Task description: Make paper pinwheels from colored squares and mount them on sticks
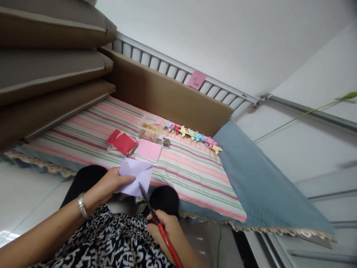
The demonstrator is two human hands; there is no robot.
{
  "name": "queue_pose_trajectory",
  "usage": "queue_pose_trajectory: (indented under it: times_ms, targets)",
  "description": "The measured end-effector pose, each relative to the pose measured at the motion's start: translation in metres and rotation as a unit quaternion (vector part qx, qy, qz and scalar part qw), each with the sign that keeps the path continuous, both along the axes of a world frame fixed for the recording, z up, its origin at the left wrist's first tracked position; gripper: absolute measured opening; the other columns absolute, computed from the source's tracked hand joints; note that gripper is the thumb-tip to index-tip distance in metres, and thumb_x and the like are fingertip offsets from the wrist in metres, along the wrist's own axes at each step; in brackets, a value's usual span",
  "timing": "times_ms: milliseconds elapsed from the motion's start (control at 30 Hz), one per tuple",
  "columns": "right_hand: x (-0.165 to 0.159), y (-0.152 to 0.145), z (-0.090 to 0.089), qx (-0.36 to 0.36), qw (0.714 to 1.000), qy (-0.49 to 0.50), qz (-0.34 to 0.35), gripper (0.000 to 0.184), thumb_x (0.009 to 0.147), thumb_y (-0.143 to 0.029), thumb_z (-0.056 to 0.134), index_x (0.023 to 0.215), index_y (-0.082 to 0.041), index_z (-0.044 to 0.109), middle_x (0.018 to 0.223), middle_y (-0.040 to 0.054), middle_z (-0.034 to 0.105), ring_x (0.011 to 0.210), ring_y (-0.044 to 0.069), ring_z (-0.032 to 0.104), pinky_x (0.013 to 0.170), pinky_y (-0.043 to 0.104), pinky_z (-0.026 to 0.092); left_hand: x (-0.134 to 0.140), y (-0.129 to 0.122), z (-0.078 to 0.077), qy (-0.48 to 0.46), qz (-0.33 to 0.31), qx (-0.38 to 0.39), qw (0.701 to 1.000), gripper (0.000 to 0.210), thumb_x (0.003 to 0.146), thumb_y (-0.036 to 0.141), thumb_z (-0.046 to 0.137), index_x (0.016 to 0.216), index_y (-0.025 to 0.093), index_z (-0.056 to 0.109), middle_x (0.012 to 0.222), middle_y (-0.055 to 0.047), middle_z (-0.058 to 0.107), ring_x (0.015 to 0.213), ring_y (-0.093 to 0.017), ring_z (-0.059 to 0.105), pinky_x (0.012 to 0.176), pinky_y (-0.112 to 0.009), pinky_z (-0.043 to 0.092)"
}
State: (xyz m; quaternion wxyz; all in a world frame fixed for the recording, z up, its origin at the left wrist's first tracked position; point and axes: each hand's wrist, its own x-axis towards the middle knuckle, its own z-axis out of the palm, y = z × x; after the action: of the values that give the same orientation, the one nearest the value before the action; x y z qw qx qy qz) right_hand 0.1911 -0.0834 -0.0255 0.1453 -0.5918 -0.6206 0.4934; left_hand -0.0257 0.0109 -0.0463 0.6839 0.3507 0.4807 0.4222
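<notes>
A square of lilac paper (139, 171) is pinched at its left edge by my left hand (113, 183), above my lap. My right hand (169, 227) grips red-handled scissors (156, 220), and their dark blades point up and left at the paper. The blade tips lie at the paper's lower middle; whether they are cutting into it I cannot tell. Just beyond the lilac sheet sits a stack of pink paper squares (148, 150). To its left is a pile of red and other coloured paper squares (122, 142).
A clear plastic box (150, 128) of thin sticks stands behind the papers, beside a small metallic item (166, 143). Several paper pinwheels (192, 134) lie in a row on the striped cloth (195, 175). Brown cushions (55, 67) stack up at left; a cardboard panel (167, 96) borders the back.
</notes>
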Motion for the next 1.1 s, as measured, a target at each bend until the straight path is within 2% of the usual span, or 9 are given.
queue_pose_trajectory:
  times_ms: [133, 233, 300, 567, 867, 1100]
  targets:
    - [-0.002, 0.0, 0.003, 0.001, 1.0, -0.007, 0.0, 0.026, 0.09, -0.036, 0.06, 0.105, -0.015, 0.063, 0.1, 0.0037, 0.066, 0.087, 0.02, 0.064, 0.077, 0.035, 0.054, 0.0, -0.001, 0.002, 0.008, 0.0, 0.009, 1.0, 0.042, 0.052, 0.03, 0.081, 0.086, 0.008, 0.071, 0.07, -0.006, 0.074, 0.059, -0.019, 0.061, 0.059, -0.026, 0.044]
    - [-0.003, 0.0, 0.005, 0.006, 1.0, -0.014, -0.016, 0.023, 0.084, -0.036, 0.064, 0.096, -0.017, 0.069, 0.078, 0.0003, 0.067, 0.076, 0.018, 0.063, 0.07, 0.025, 0.05, 0.0, -0.002, 0.003, 0.013, 0.002, 0.01, 1.0, 0.039, 0.052, 0.03, 0.08, 0.083, 0.008, 0.071, 0.07, -0.007, 0.073, 0.06, -0.019, 0.062, 0.06, -0.027, 0.044]
    - [-0.003, 0.0, 0.007, 0.008, 0.999, -0.018, -0.026, 0.022, 0.081, -0.036, 0.065, 0.095, -0.02, 0.071, 0.073, -0.0003, 0.067, 0.073, 0.018, 0.063, 0.067, 0.022, 0.047, 0.001, -0.002, 0.004, 0.018, 0.004, 0.009, 1.0, 0.038, 0.051, 0.03, 0.08, 0.082, 0.009, 0.072, 0.07, -0.007, 0.073, 0.059, -0.02, 0.062, 0.06, -0.028, 0.044]
    - [-0.005, 0.001, 0.013, 0.008, 0.999, -0.026, -0.043, 0.024, 0.076, -0.037, 0.064, 0.092, -0.021, 0.073, 0.076, 0.0013, 0.067, 0.074, 0.019, 0.063, 0.068, 0.022, 0.046, 0.001, -0.001, 0.002, 0.018, -0.004, 0.011, 1.0, 0.037, 0.052, 0.031, 0.08, 0.08, 0.008, 0.071, 0.068, -0.007, 0.073, 0.059, -0.019, 0.061, 0.059, -0.027, 0.043]
    - [-0.006, 0.001, 0.013, 0.005, 0.999, -0.029, -0.044, 0.022, 0.076, -0.036, 0.065, 0.089, -0.02, 0.074, 0.073, 0.001, 0.067, 0.073, 0.019, 0.063, 0.066, 0.021, 0.046, 0.001, -0.002, 0.005, 0.026, -0.001, 0.012, 1.0, 0.033, 0.051, 0.031, 0.08, 0.073, 0.009, 0.07, 0.062, -0.005, 0.07, 0.054, -0.018, 0.058, 0.054, -0.026, 0.04]
    - [-0.003, 0.002, 0.007, 0.014, 0.998, -0.043, -0.036, 0.021, 0.078, -0.037, 0.064, 0.09, -0.023, 0.073, 0.078, 0.0015, 0.068, 0.078, 0.02, 0.063, 0.071, 0.023, 0.046, 0.002, 0.0, 0.002, 0.021, -0.001, 0.004, 1.0, 0.031, 0.052, 0.029, 0.08, 0.075, 0.01, 0.071, 0.064, -0.005, 0.071, 0.055, -0.019, 0.06, 0.056, -0.026, 0.042]
